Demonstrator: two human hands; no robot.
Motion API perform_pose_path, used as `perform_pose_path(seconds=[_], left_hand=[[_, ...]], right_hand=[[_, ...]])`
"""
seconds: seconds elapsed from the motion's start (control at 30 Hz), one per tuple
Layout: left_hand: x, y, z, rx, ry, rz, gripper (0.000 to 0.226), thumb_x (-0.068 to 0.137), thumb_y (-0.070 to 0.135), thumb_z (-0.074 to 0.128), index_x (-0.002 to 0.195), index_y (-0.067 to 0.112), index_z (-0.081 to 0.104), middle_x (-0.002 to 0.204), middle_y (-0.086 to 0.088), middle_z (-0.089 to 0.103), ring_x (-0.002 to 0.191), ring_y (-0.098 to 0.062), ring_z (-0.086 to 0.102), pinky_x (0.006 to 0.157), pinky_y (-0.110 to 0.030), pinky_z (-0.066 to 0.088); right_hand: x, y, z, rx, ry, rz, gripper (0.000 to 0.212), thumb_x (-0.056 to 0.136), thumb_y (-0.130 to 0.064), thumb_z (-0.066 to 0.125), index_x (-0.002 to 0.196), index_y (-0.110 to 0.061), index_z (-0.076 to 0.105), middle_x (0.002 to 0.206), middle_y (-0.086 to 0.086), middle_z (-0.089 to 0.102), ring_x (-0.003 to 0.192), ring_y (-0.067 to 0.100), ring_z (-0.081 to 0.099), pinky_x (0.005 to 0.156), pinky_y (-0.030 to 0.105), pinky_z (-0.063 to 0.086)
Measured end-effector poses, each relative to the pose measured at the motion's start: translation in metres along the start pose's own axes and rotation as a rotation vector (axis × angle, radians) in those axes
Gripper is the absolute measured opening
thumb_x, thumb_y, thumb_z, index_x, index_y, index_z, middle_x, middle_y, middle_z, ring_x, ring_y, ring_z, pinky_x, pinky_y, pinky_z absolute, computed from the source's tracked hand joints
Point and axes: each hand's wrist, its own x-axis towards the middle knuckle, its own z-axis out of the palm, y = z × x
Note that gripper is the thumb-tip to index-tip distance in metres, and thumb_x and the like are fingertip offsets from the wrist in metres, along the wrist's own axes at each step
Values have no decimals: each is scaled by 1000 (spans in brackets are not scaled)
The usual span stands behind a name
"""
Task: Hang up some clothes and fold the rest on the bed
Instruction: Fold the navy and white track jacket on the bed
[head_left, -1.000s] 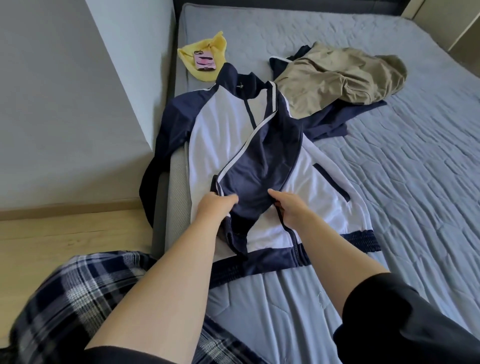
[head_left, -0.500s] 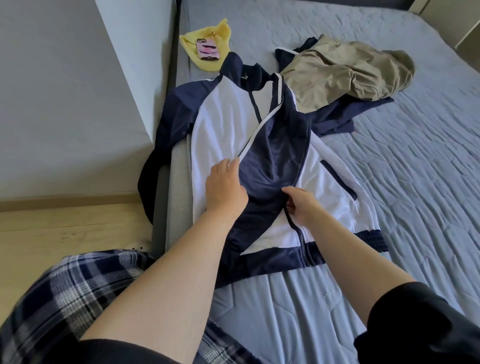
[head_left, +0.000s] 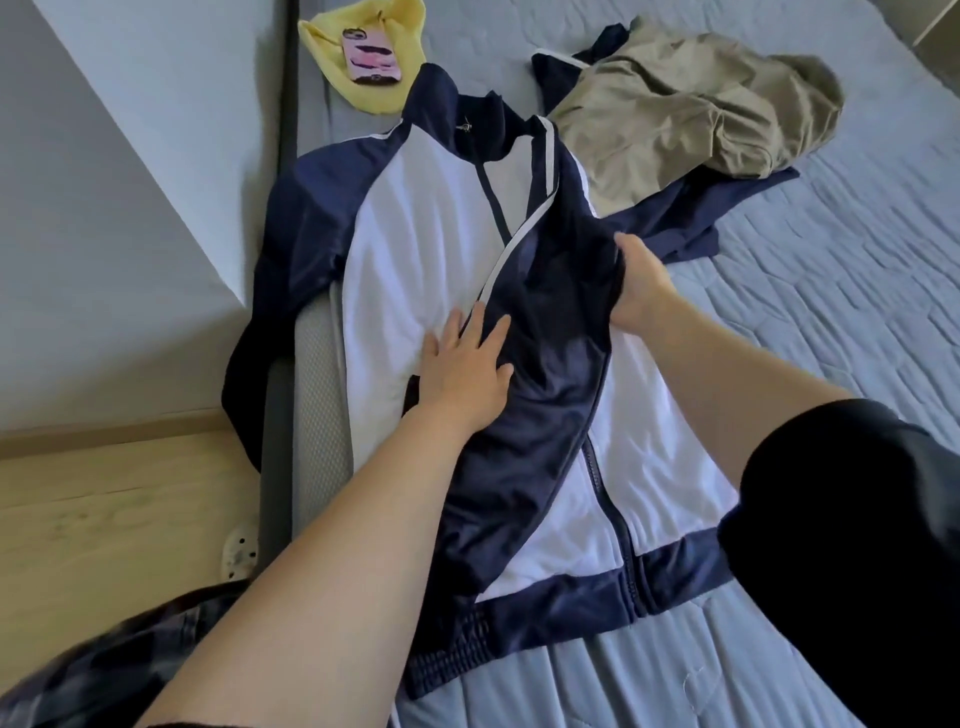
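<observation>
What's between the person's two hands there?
In the head view, the jacket's navy sleeve, folded across its front, lies between the left hand and the right hand.

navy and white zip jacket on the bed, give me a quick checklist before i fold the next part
1. Left hand flat on the navy and white zip jacket, pinning it: ok.
2. Right hand grips the folded navy sleeve lying across the front: ok.
3. Other navy sleeve up on the grey quilted bed: not ok, it hangs over the edge.
4. Zip closed: ok near the hem; higher up it is hidden, cannot tell.
5. Pink-cased phone clear of the jacket: ok, it lies apart on the yellow cloth.
</observation>
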Motion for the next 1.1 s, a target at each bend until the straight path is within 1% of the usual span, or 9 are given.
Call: perform_pose_path(seconds=[0.1, 0.27, 0.37, 0.47, 0.6, 0.73, 0.83, 0.93, 1.1], left_hand=[[9, -4, 9, -1, 43, -7, 58, 101, 42, 23, 152, 28, -1, 160, -5, -9, 147, -27, -9, 116, -50, 1], [18, -5, 23, -11, 154, -34, 60, 100, 45, 24, 152, 27, 0, 160, -5, -7, 147, -26, -8, 116, -49, 0], [23, -4, 24, -12, 159, -45, 60, 100, 45, 23, 152, 27, 0, 160, -5, -7, 147, -25, -8, 116, -50, -2], [21, -5, 26, -1, 167, -46, 61, 100, 45, 25, 152, 27, 1, 160, -5, -6, 147, -25, -8, 116, -49, -2], [19, -5, 24, 4, 190, -38, 61, 99, 44, 29, 153, 26, 5, 161, -6, -3, 147, -26, -5, 116, -50, 0], [17, -4, 21, -19, 186, -46, 60, 99, 43, 29, 153, 26, 8, 161, -4, 1, 147, -25, 1, 116, -49, 4], [25, -7, 11, -73, 261, -82, 59, 99, 42, 29, 152, 23, 13, 157, -1, 22, 138, -25, 27, 109, -43, 23], [36, -14, 4, -60, 242, -75, 54, 100, 38, 31, 151, 26, 19, 152, 3, 30, 128, -27, 34, 99, -43, 31], [46, -20, 8, -67, 127, -56, 51, 99, 35, 35, 149, 34, 23, 156, 5, 18, 134, -28, 23, 107, -48, 23]], right_hand=[[14, -15, 7, -8, -90, -39, 18, 91, -27, 48, 92, -12, 56, 92, 6, 55, 94, 22, 54, 87, 28, 46], [40, -50, -10, -100, 165, -292, 45, 77, -23, 59, 116, 0, 59, 114, 14, 63, 101, 29, 62, 93, 37, 47], [45, -46, -13, -376, 251, -379, 17, 71, -14, 57, 88, -13, 55, 85, 15, 53, 79, 26, 52, 66, 33, 47], [45, -29, -14, -751, 506, -473, 19, 75, -15, 51, 92, -22, 51, 80, -3, 56, 71, 17, 55, 52, 15, 43], [41, -18, -7, -1070, 918, -609, 42, 75, -5, 48, 116, -12, 44, 124, 8, 47, 112, 29, 48, 87, 36, 41], [36, -3, 16, -1468, 457, -1025, 44, 78, 0, 44, 121, -4, 52, 124, 16, 50, 113, 35, 45, 91, 38, 33], [45, -4, 40, -1219, 290, -750, 38, 87, -7, 42, 123, -8, 50, 116, 5, 53, 101, 21, 50, 86, 31, 41], [61, -13, 62, -987, 343, -508, 8, 89, -18, 45, 92, -12, 50, 82, -3, 49, 72, 14, 46, 68, 26, 36], [80, -19, 74, -860, 475, -440, 30, 77, -42, 60, 69, -15, 49, 62, -5, 52, 57, 14, 52, 56, 24, 44]])
